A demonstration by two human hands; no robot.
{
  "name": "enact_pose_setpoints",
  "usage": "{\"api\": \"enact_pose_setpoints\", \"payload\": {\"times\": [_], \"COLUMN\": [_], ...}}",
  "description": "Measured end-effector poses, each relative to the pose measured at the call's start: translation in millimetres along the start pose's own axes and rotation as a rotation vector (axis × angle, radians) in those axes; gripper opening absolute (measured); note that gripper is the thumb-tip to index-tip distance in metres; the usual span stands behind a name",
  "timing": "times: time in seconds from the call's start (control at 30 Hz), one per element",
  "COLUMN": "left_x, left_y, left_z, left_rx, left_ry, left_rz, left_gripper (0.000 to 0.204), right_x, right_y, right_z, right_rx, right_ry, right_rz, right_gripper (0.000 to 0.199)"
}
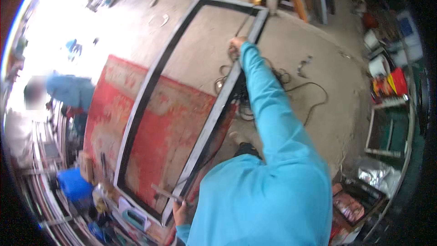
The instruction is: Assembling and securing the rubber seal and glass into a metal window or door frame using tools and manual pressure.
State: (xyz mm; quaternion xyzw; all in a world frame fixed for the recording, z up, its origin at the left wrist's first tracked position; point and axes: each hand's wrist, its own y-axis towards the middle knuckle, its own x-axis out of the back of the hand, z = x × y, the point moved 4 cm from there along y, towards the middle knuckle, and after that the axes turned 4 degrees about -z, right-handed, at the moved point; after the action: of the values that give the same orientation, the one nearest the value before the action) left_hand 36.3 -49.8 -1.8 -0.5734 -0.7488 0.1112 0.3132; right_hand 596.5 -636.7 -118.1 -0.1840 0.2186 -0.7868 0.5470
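Observation:
A large rectangular metal frame (210,120), grey with dark inner edges, stretches diagonally before me over a worn red board (109,100). My right hand (237,43) reaches out over the frame's right side, far along it, fingers closed on a dark cord. More of the cord (223,70) hangs in loops below that hand and lies tangled beside the frame. Down at the frame's near corner is my left hand (180,212), closed on a thin bar-shaped tool (166,194); its exact kind cannot be made out.
A co-worker in blue (70,91) is at the left, near long metal profiles (43,146). A blue container (74,184) stands lower left. On the right are a red and yellow packet (390,84), a rack (384,151) and an open box (357,202). Another person's feet show far off.

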Motion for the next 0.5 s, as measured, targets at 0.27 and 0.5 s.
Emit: {"api": "enact_pose_setpoints", "payload": {"times": [0.27, 0.5], "left_x": [0, -10], "left_y": [-20, -47], "left_z": [21, 24], "left_rx": [0.087, 0.141], "left_ry": [-0.388, -0.485], "left_rz": [-0.071, -0.150], "left_gripper": [0.035, 0.039], "right_x": [-18, -13], "right_y": [35, 123], "right_z": [110, 69], "right_rx": [0.463, 0.063], "right_ry": [0.294, 0.356], "right_rz": [0.397, 0.151], "right_gripper": [0.022, 0.037]}}
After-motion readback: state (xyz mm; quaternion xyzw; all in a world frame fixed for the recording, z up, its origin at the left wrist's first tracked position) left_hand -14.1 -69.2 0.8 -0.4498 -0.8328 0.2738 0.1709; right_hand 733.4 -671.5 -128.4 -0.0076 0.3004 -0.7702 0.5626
